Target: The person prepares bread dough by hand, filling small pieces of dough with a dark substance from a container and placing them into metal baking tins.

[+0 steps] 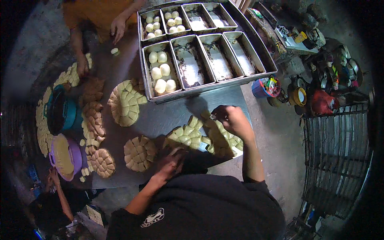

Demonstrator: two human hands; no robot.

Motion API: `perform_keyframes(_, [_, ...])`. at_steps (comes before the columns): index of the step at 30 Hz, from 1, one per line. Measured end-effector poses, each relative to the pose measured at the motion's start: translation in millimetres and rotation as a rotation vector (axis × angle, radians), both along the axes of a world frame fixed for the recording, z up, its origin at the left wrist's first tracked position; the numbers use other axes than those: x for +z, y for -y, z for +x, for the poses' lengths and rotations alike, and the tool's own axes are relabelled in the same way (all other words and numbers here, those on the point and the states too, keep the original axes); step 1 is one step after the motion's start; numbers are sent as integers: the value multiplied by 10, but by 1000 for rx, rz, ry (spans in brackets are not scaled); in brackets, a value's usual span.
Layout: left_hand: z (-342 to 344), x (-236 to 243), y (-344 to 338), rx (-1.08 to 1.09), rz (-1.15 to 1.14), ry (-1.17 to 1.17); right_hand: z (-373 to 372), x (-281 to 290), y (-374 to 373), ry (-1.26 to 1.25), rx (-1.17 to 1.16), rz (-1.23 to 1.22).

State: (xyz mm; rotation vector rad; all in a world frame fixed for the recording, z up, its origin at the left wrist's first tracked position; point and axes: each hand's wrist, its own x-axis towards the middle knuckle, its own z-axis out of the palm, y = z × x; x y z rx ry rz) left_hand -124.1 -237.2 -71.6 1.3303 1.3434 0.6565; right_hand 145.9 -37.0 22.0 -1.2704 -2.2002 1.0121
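Pale, blocky dough (186, 138) lies near left grip (170, 164) and curled right grip (235, 122); cannot tell if either holds any

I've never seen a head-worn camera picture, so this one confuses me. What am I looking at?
There is no machine here, just a person's bare hands. A wide fisheye camera on their head looks down, so straight edges bend. On the metal table lie clumps of cut dough. Metal tins stand beyond; three hold dough balls. The left hand is beside some pale pieces; the right hand is above them, fingers bent. Whether either hand grips anything is hard to tell. The hands at the picture's left belong to co-workers.
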Motion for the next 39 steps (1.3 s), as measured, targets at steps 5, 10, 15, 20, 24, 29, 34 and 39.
perform_keyframes(5, [31,261,-62,-252,435,-321,-446,-763,158,259,-236,183])
perform_keyframes(10, [8,501,-114,265,276,-155,-933,-706,305,-454,-396,-195])
perform_keyframes(15, [-377,1102,-248,756,512,121,-1700,92,960,-747,-58,-156])
perform_keyframes(20, [-1213,1420,200,805,639,120,-2732,382,1310,-852,48,-133])
perform_keyframes(24, [-1916,1377,662,969,881,214,-3507,567,1746,-930,161,-444])
perform_keyframes(29, [-2930,1302,1415,587,1438,-167,-4487,656,2558,-879,390,-795])
perform_keyframes(34, [-3402,754,1758,906,1592,433,-5329,414,3037,-556,818,-402])
perform_keyframes(39, [-3472,221,2206,1410,997,802,-6028,414,3358,-551,755,-1113])
